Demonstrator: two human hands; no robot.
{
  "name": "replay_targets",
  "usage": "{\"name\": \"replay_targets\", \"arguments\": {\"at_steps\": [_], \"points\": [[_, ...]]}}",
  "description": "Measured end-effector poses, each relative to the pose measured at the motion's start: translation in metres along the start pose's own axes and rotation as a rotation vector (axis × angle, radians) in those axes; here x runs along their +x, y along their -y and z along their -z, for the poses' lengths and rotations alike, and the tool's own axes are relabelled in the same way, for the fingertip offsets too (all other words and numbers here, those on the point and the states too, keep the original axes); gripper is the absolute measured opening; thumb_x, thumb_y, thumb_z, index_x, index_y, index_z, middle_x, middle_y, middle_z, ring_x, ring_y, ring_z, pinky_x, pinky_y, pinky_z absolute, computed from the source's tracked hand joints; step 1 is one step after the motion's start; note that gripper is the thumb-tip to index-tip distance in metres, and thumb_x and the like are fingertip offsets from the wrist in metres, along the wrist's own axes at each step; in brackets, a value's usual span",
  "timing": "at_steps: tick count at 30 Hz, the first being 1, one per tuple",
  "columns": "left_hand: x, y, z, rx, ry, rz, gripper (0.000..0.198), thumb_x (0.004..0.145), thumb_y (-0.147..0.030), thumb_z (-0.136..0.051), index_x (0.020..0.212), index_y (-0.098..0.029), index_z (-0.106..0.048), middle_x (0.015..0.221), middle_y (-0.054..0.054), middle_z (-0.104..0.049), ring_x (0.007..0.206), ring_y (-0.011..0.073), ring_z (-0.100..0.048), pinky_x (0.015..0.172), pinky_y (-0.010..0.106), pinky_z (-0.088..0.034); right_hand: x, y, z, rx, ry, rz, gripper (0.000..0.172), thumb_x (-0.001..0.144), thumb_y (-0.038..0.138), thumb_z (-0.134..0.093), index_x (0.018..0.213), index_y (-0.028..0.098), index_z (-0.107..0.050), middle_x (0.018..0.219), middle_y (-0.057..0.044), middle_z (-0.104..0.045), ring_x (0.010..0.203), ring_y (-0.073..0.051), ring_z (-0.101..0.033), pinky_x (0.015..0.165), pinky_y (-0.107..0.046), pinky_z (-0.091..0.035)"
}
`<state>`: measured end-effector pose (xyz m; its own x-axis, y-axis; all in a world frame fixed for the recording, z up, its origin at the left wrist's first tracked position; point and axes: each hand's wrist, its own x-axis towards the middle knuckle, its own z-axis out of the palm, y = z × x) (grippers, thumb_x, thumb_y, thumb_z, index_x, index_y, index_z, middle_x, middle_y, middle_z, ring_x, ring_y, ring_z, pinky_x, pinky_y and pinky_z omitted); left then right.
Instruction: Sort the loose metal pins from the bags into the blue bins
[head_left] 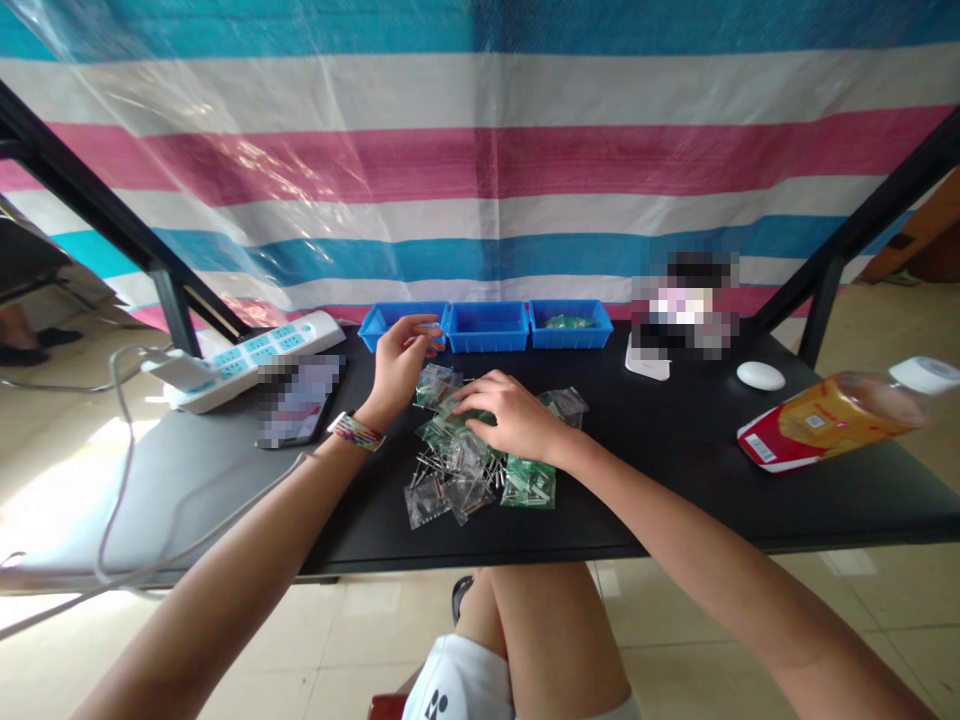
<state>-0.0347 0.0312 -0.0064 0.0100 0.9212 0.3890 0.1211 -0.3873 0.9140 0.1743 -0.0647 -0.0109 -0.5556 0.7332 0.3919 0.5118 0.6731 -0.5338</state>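
The left hand [403, 362], at eleven o'clock of the heap, bends upward at the wrist, its fingers curled at a blue plastic bin [369, 330]; whether they grip anything I cannot tell. The right hand [511, 412] reaches in palm down from four o'clock, fingers bent and loosely spread, touching the heap's thin, crinkled plastic packets [529, 484]. These, clear or green-tinted, lie among slim, shiny metal pins [424, 466] on the smooth black table [667, 480]
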Motion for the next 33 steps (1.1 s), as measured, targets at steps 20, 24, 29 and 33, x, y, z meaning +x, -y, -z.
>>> {"name": "replay_targets", "arguments": {"at_steps": [20,24,29,33], "points": [[-0.021,-0.026,-0.01,0.172,0.336,-0.393,0.038,0.097,-0.028,-0.071,0.135,-0.023,-0.075,0.129,0.012,-0.075,0.1,0.0195,-0.076,0.082,0.031,-0.062,0.01,-0.028,0.006,0.859,-0.389,-0.384,0.025,0.093,0.045,-0.074,0.102,0.022,-0.071,0.083,-0.003,-0.076,0.067,-0.019,-0.071,0.065,-0.033,-0.059],[-0.027,-0.034,-0.014,0.25,0.403,-0.495,0.019,0.097,-0.033,-0.075,0.112,-0.024,-0.083,0.13,0.011,-0.076,0.114,0.0232,-0.073,0.09,0.034,-0.062,0.011,-0.029,0.009,1.083,-0.405,-0.473,0.043,0.08,0.045,-0.088,0.112,0.022,-0.071,0.078,0.0,-0.076,0.064,-0.017,-0.072,0.066,-0.032,-0.063],[-0.029,-0.034,-0.017,0.15,0.367,-0.276,0.022,0.095,-0.04,-0.078,0.093,-0.018,-0.078,0.092,0.007,-0.079,0.085,0.0191,-0.073,0.079,0.032,-0.06,0.012,-0.023,0.013,1.058,-0.395,-0.474,0.046,0.085,0.063,-0.081,0.103,0.021,-0.071,0.087,-0.003,-0.077,0.066,-0.015,-0.071,0.06,-0.027,-0.061],[-0.031,-0.034,-0.017,0.078,0.367,-0.161,0.033,0.092,-0.044,-0.08,0.078,-0.017,-0.068,0.074,0.002,-0.072,0.068,0.0147,-0.065,0.065,0.027,-0.053,0.011,-0.018,0.017,0.956,-0.385,-0.43,0.052,0.084,0.072,-0.078,0.094,0.022,-0.071,0.093,-0.004,-0.076,0.069,-0.015,-0.07,0.056,-0.026,-0.058]]}}
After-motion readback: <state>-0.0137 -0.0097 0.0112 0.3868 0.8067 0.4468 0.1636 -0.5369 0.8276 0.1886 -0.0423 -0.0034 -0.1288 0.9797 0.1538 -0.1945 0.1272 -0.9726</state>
